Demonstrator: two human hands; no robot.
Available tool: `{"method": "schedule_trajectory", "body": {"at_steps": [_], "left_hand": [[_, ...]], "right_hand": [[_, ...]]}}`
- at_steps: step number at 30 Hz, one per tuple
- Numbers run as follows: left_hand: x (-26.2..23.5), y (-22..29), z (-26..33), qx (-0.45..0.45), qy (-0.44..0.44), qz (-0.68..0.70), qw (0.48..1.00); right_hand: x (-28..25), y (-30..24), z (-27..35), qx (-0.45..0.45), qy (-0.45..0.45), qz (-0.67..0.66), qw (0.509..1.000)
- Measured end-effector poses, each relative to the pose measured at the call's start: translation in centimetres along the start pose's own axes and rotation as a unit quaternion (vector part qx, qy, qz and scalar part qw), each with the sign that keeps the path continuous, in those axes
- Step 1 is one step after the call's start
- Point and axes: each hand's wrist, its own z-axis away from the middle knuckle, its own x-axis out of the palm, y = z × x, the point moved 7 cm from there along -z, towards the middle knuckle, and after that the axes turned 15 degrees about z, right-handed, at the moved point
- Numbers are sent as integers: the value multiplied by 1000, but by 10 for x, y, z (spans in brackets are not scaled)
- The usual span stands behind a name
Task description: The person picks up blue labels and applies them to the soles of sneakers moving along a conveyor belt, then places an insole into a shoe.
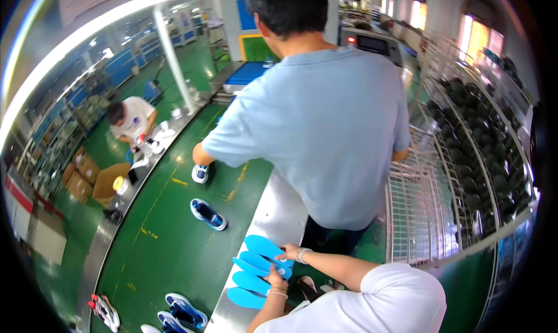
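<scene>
Several bright blue insoles (256, 266) lie fanned out on the metal ledge (279, 211) beside a green conveyor belt (168, 246). My left hand (278, 278), with a bead bracelet at the wrist, pinches the heel end of one of the middle insoles. Just above it, my right hand (289, 253), with a watch on the wrist, rests its fingertips on the topmost insole. Both forearms reach in from my white sleeve at the lower right.
A person in a light blue shirt (325, 129) stands close ahead, one hand by a blue sneaker (200, 173). More sneakers (208, 214) (185, 311) ride the belt. A wire rack (430, 205) of dark shoe parts stands right. Another worker (132, 120) and cardboard boxes (87, 179) are far left.
</scene>
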Motion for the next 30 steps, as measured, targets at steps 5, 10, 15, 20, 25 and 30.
{"method": "schedule_trajectory", "body": {"at_steps": [5, 10, 15, 20, 25, 30], "left_hand": [[65, 48, 70, -55, 95, 24, 994], [41, 29, 45, -68, 51, -8, 996], [55, 63, 99, 104, 228, -178, 952], [52, 76, 109, 164, 282, -269, 906], [63, 73, 107, 209, 200, -297, 910], [52, 81, 94, 260, 296, -315, 864]], "right_hand": [[8, -8, -17, 62, -50, 15, 997], [16, 5, -10, 16, -2, -107, 994], [-14, 1, 11, 70, -30, -23, 997], [-19, -8, 13, 64, -19, 7, 998], [-21, -2, 11, 71, -24, -4, 997], [-20, -4, 8, 56, -28, 13, 998]]}}
